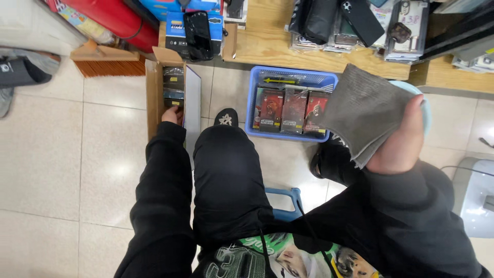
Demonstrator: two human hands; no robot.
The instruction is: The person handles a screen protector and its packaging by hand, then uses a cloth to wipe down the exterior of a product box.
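My left hand [172, 114] reaches down into a narrow open cardboard box [153, 98] on the floor and touches the small dark packets [174, 88] stacked inside it. Whether its fingers grip a packet I cannot tell. My right hand [399, 141] is raised close to the camera and holds a folded grey cloth [360, 110] against a light blue round object [424, 108], mostly hidden behind it. I sit on a blue stool [285, 198] with my knees over the tiled floor.
A blue plastic basket [293, 77] on the floor holds red and black boxed items. A low wooden platform [267, 41] carries phone cases and packets. A brush [105, 61] and a red cylinder [113, 18] lie at the left. A grey stool [476, 193] stands at the right.
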